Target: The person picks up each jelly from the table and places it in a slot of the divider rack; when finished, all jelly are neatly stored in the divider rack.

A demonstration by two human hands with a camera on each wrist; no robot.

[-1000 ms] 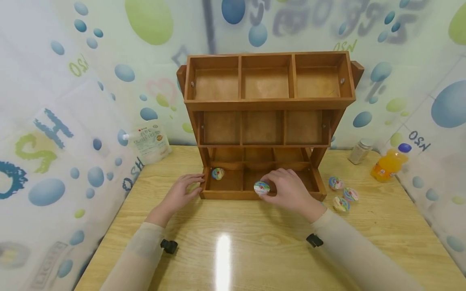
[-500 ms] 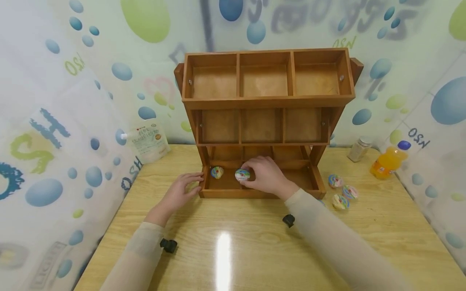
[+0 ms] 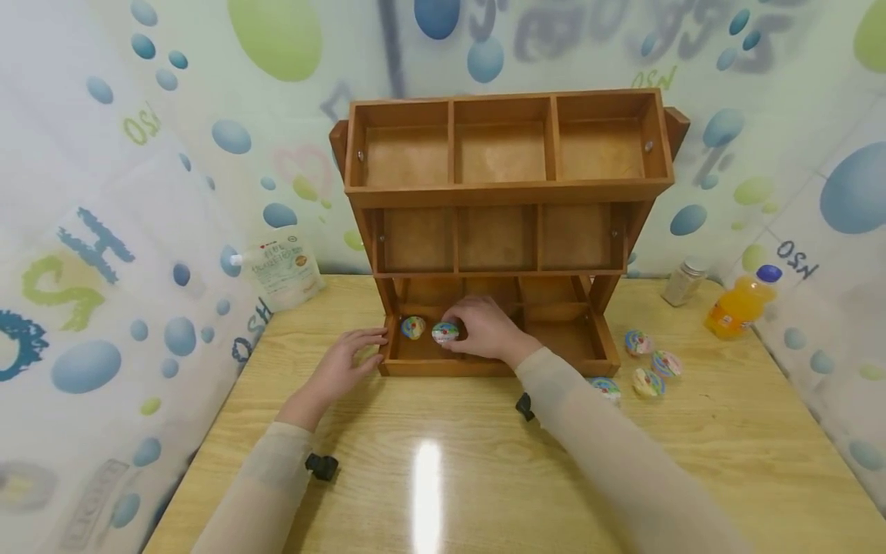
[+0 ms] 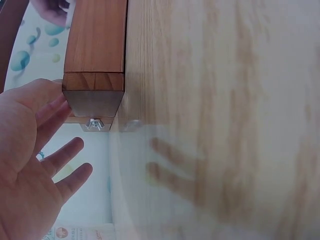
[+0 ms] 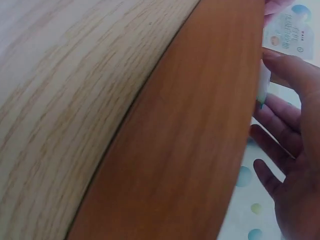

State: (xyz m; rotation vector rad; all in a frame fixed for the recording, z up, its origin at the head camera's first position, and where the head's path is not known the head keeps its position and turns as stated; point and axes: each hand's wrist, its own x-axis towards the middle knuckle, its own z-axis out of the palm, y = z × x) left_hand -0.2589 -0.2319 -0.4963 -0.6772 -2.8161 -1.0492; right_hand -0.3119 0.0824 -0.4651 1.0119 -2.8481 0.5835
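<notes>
In the head view my right hand (image 3: 486,327) pinches a small jelly cup (image 3: 445,332) with a printed lid, low in the left bottom compartment of a brown wooden shelf rack (image 3: 512,198). Another jelly cup (image 3: 413,328) sits to its left in that compartment. The right wrist view shows thumb and fingers around the held cup (image 5: 263,84), partly hidden behind the rack's front board (image 5: 185,130). My left hand (image 3: 341,363) touches the rack's lower left side. Its fingers are extended in the left wrist view, by the board's end (image 4: 93,82).
Several more jelly cups (image 3: 648,382) lie on the wooden table (image 3: 484,462) right of the rack. Behind them stand a lidded jar (image 3: 684,283) and an orange drink bottle (image 3: 743,304). A white pouch (image 3: 285,269) leans against the wall at the back left.
My right hand has carried the pinched jelly cup leftward, from the middle bottom compartment into the left one beside the other cup. My left hand has stayed at the rack's side.
</notes>
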